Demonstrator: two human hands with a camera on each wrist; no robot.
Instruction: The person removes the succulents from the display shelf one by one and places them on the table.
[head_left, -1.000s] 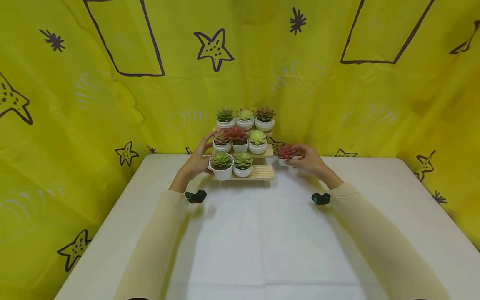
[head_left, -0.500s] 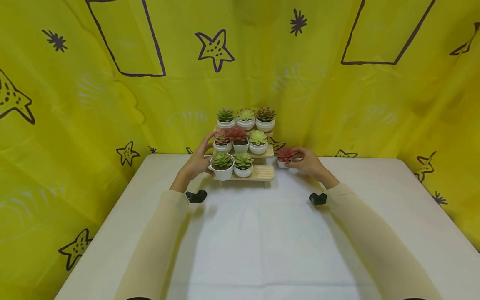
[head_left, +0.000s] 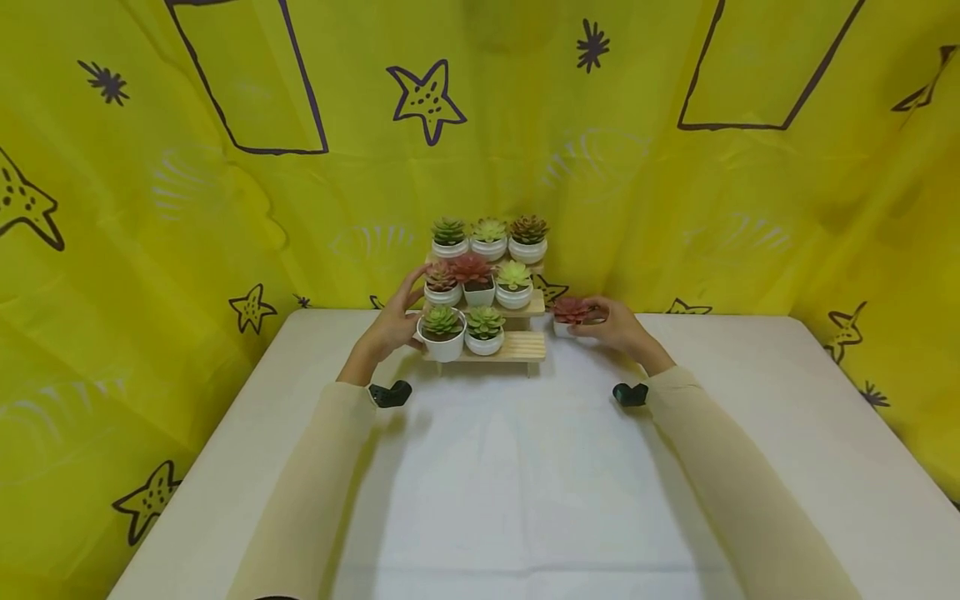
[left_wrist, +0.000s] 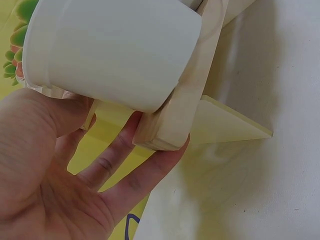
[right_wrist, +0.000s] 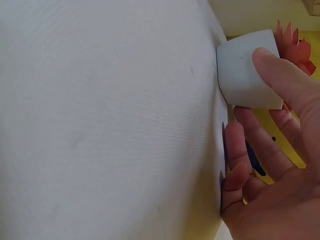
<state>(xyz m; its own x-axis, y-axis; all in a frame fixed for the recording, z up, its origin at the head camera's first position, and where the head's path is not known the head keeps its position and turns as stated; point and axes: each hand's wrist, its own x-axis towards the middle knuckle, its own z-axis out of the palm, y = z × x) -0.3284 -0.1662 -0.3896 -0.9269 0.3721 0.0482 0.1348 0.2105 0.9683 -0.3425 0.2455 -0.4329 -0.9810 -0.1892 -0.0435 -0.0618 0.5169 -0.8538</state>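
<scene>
1. Left hand [head_left: 392,325]: at the left end of the wooden stand [head_left: 525,345], forearm slanting forward and inward. Fingers spread apart, fingertips touching a plank end; thumb alongside the white pot [left_wrist: 115,55] on the stand's lowest step. Thumb contact with that pot: cannot tell.
2. Right hand [head_left: 621,327]: to the right of the stand, forearm angled forward and inward. Grip clamped on the red succulent pot [right_wrist: 245,70], thumb flat on its near face, fingertips on another side; the lower fingers bend close to the table [head_left: 585,467].
3. Red succulent pot: just right of the stand, base down on the table. Upright, rosette pointing up, central axis vertical.
4. Stand: long axis left to right, steps rising towards the back.
</scene>
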